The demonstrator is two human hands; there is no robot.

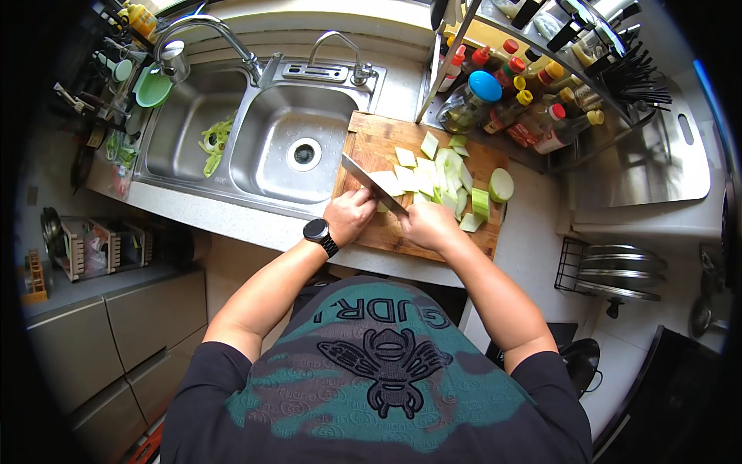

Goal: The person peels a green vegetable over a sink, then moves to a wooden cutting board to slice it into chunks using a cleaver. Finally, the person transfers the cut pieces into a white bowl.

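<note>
My right hand (432, 226) grips the handle of a broad-bladed kitchen knife (375, 185), whose blade points away to the upper left. Close against the blade's left side, my left hand (349, 216) has its fingers curled down on a vegetable piece (381, 206), mostly hidden by the fingers and knife. Both hands are over a wooden cutting board (374, 139). Pale green, diamond-shaped vegetable slices (426, 174) lie spread and heaped beyond the knife. A thicker green-skinned chunk (480, 203) and a rounded cut end (501, 185) sit at the board's right side.
Left of the board is a double steel sink (272, 133), with green peelings (215, 145) in its left basin. Sauce bottles (522, 116) and a blue-lidded jar (484, 87) crowd a rack behind the board. A steel sheet (649, 168) leans at right, above pot lids (620, 272).
</note>
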